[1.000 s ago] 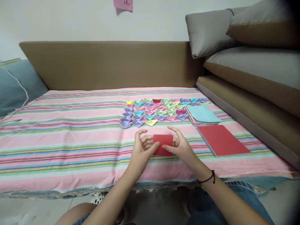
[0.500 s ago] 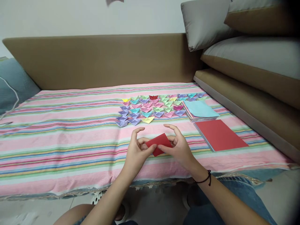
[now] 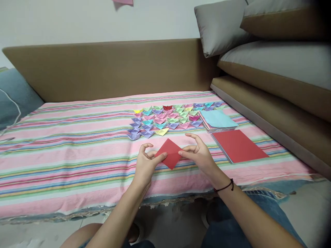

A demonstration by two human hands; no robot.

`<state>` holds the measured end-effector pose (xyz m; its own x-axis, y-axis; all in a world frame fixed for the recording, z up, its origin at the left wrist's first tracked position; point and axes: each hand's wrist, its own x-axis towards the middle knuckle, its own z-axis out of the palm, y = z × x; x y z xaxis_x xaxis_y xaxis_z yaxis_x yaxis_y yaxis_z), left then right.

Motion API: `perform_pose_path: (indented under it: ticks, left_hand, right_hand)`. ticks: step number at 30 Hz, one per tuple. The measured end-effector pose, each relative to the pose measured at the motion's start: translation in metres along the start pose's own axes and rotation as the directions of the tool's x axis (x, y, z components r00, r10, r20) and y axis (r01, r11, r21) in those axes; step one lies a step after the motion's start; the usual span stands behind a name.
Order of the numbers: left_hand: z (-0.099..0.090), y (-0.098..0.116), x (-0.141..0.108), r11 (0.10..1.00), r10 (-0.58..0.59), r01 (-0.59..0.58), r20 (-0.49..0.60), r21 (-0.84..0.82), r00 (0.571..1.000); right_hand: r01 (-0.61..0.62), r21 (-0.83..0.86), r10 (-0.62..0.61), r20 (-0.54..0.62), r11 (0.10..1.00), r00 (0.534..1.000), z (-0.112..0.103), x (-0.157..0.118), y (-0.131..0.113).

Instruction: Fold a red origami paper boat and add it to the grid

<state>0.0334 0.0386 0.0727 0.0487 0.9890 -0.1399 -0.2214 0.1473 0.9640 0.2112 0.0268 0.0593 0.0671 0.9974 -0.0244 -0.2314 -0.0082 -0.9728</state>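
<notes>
A small red square of paper (image 3: 169, 155), turned like a diamond, is held up between my two hands above the striped cloth. My left hand (image 3: 146, 162) pinches its left corner between thumb and fingers. At the opposite corner, my right hand (image 3: 198, 153) grips the paper the same way, its index finger raised off it. A faint crease runs across the sheet between the thumbs. Beyond the hands, several folded paper boats (image 3: 160, 120) in purple, pink, green, blue, yellow and red stand in rows.
To the right lie a stack of larger red paper (image 3: 240, 146) and a stack topped with light blue paper (image 3: 218, 119). The striped cloth (image 3: 77, 155) covers the seat. Piled cushions (image 3: 274, 65) border the right side; a brown backrest (image 3: 124, 69) closes off the back.
The red paper has gone from a folded shape to an opened diamond facing me. My hands have moved slightly apart, to its left and right corners. The view has shifted a little.
</notes>
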Motion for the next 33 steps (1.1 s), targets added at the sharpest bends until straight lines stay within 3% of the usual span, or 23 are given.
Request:
perform_pose_path:
  ticks: [5,9,13,17,19,24,26,28,31,33]
  left_hand:
    - [0.0,0.0,-0.001,1.0,-0.018,0.017,0.053,0.014,0.998]
    - [-0.001,-0.001,-0.004,0.992,-0.031,0.007,0.191,0.124,0.981]
    - [-0.003,-0.004,-0.006,0.973,0.035,-0.104,0.315,0.205,0.948]
    - [-0.004,-0.004,-0.006,0.921,0.149,-0.262,0.362,0.287,0.92]
    - [-0.004,-0.004,-0.006,0.887,0.146,-0.296,0.394,0.354,0.908]
    - [-0.004,-0.007,-0.006,0.915,0.038,-0.185,0.381,0.358,0.924]
    - [-0.004,-0.008,-0.006,0.951,0.03,-0.127,0.325,0.283,0.945]
    - [-0.004,-0.007,-0.004,0.975,0.028,-0.084,0.264,0.205,0.964]
    - [-0.003,-0.006,-0.003,0.984,0.047,-0.082,0.214,0.156,0.976]
    - [-0.001,-0.006,-0.004,0.983,0.059,-0.095,0.224,0.156,0.973]
  right_hand:
    - [0.021,-0.003,-0.021,-0.06,1.0,0.998,-0.003,-0.001,-0.003]
    - [0.051,0.028,-0.048,-0.091,0.998,0.995,-0.006,0.0,-0.003]
    - [0.057,0.021,-0.053,-0.128,0.998,0.99,-0.008,0.0,-0.002]
    - [0.059,0.03,-0.053,-0.171,0.998,0.984,-0.008,-0.001,-0.001]
    - [0.058,0.032,-0.051,-0.179,0.998,0.982,-0.007,-0.001,-0.001]
    - [0.044,0.044,-0.036,-0.172,0.998,0.984,-0.005,-0.002,-0.003]
    - [0.017,0.063,-0.008,-0.138,0.998,0.99,-0.004,-0.003,-0.002]
    - [-0.038,0.058,0.039,-0.027,0.998,0.999,-0.001,-0.005,0.0]
    - [-0.092,0.0,0.091,0.175,0.996,0.98,0.006,-0.01,0.007]
    - [-0.087,-0.008,0.087,0.208,0.996,0.974,0.01,-0.013,0.011]
